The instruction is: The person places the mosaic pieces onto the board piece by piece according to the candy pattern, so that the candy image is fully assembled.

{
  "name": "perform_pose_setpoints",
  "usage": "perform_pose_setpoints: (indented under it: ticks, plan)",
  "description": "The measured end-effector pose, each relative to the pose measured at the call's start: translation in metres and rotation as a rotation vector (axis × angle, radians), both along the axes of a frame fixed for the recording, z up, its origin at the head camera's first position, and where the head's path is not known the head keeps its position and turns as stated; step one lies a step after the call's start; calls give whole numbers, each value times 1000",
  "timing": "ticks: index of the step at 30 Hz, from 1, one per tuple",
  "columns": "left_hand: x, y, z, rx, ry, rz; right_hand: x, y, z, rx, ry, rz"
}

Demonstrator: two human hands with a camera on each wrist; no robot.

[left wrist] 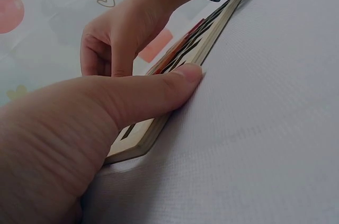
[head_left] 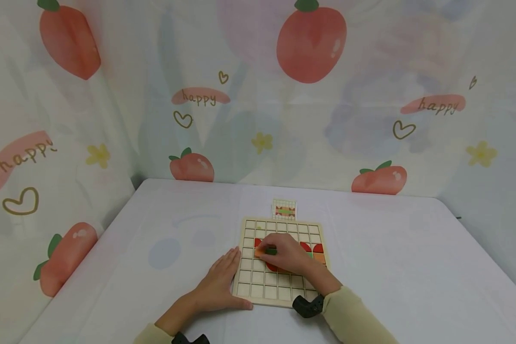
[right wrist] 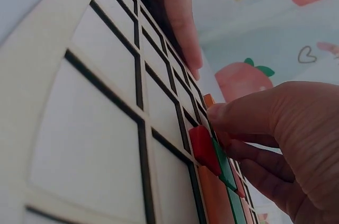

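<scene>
A wooden grid board [head_left: 251, 290] with square cells lies on the table. My right hand [head_left: 285, 251] reaches over its middle and pinches an orange tile [head_left: 258, 253] between thumb and fingers, at a cell near the left side. In the right wrist view the orange tile [right wrist: 208, 98] shows just beyond the thumb tip. Around the hand sit a red tile [head_left: 257, 242], a green tile [head_left: 272, 251] and another red tile [head_left: 271, 268]; the hand hides some cells. With fingers extended, my left hand [head_left: 219, 284] rests along the board's left edge, its thumb [left wrist: 183, 78] at the near edge.
Behind the board lies a small pattern card [head_left: 285, 210] with a printed grid and coloured shapes. Toward the board's right side are red tiles [head_left: 318, 248] and an orange tile [head_left: 319, 258]. A white cloth covers the table [head_left: 391, 267]; a printed curtain [head_left: 249, 157] stands behind it.
</scene>
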State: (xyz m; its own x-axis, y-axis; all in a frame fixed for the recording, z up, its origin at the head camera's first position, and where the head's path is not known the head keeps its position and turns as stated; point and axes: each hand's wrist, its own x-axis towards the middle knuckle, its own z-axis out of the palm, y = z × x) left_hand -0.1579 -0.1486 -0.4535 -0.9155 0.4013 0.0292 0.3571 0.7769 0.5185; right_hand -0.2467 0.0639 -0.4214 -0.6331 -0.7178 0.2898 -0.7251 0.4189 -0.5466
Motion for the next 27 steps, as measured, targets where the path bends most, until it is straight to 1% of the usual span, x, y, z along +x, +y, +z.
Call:
perform_pose_setpoints:
  ticks: [6, 14, 22, 27]
  plan:
    - [0, -1, -1, 1, 3, -4, -1, -2, -3, 21, 20, -15]
    - [0, -1, -1, 3, -1, -1, -3, -2, -7, 7, 33, -4]
    - [-1, 0, 0, 2, -2, -6, -1, 1, -5, 23, 69, -21]
    - [-1, 0, 0, 1, -9, 1, 3, 9, -1, 40, 24, -35]
